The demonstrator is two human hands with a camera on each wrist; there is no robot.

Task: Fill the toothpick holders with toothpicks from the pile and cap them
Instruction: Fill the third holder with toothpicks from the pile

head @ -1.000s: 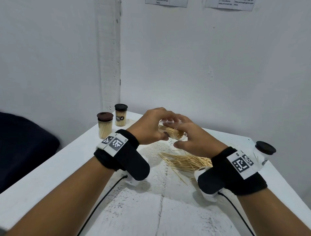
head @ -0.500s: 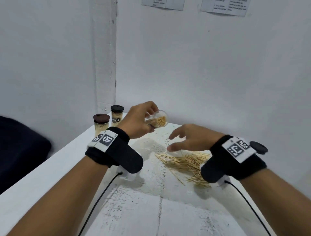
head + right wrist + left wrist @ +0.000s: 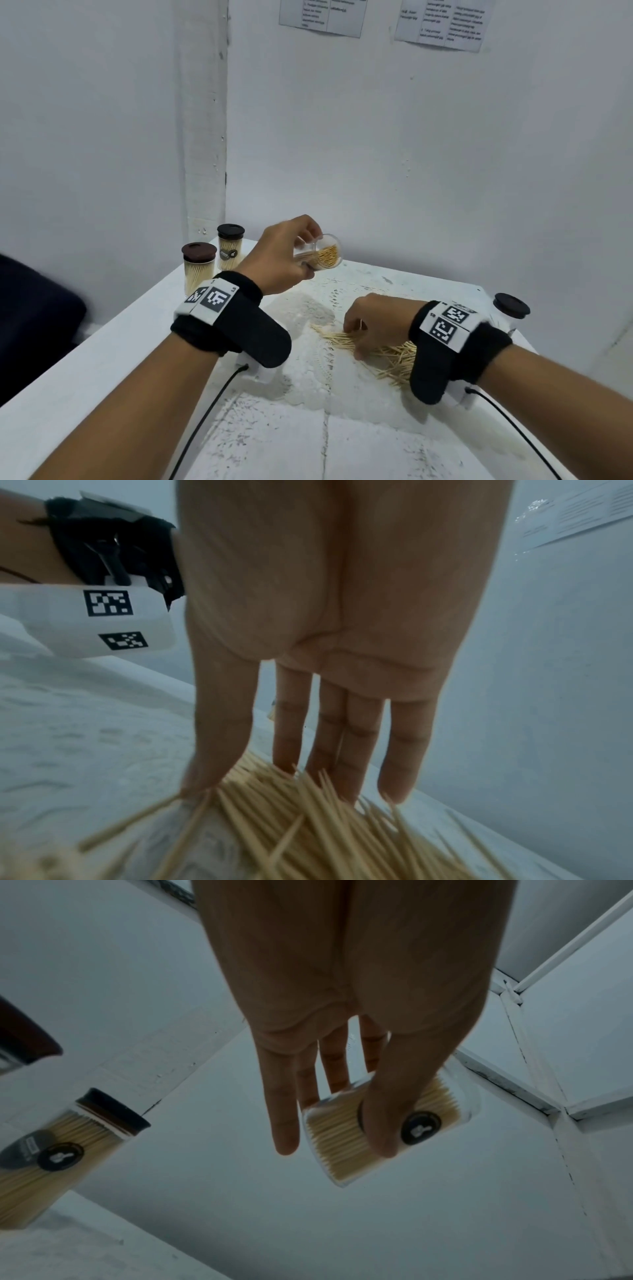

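My left hand (image 3: 310, 251) holds a clear toothpick holder (image 3: 325, 255) in the air, tilted, its uncapped mouth facing me and partly filled with toothpicks. In the left wrist view, thumb and fingers of the left hand (image 3: 334, 1148) wrap the holder (image 3: 342, 1167). My right hand (image 3: 352, 342) is down on the toothpick pile (image 3: 387, 356) on the white table (image 3: 120, 359). In the right wrist view, the right hand (image 3: 274, 783) has fairly straight fingers, its tips touching the pile (image 3: 291, 818). One toothpick sticks up between the fingers.
Two filled, capped holders stand at the back left corner: a brown-capped one (image 3: 198, 270) and a black-capped one (image 3: 230, 248). Another dark-capped holder (image 3: 510, 306) stands at the right edge behind my right wrist. Walls close in behind and to the left.
My hands have parted. The left hand lifted the holder up and tilted its mouth toward me. The right hand let go of the holder and dropped onto the pile.
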